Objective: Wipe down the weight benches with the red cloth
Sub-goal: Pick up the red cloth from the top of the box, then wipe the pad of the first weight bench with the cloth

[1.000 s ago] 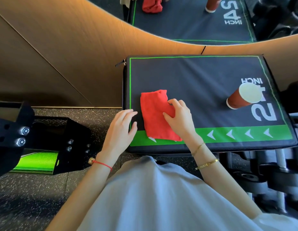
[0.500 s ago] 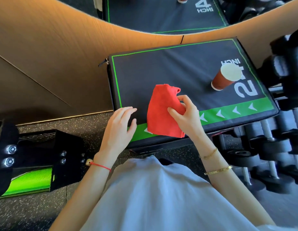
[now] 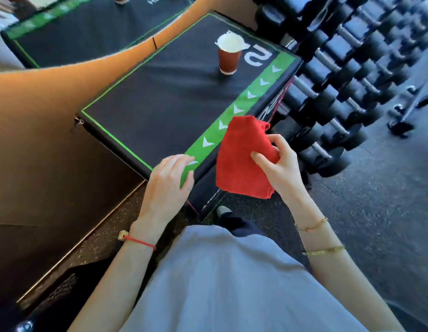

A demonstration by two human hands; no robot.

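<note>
— Right hand had the red cloth pinched between thumb and curled fingers, hadn't it?

— It had. A second earlier the cloth lay flat on the black box, near its green front stripe, with that hand pressing on it. By this moment the hand had lifted it clear; the cloth hung folded in the air just off the box's front edge, touching nothing but the fingers.

— And the left hand?

— Fingers relaxed and straight, gripping nothing, resting on the near corner of the box, much as it had been a second before.

— What else stood on the box?

— A red paper cup, upright, toward the far end, well apart from both hands. Beyond the box's right side stood a rack of dumbbells.

— So what did the lift mean for the job?

— Likely that the cloth had only been picked up, and the wiping of the benches was yet to begin. The view had also swung right, suggesting she was turning away from the box.
</note>
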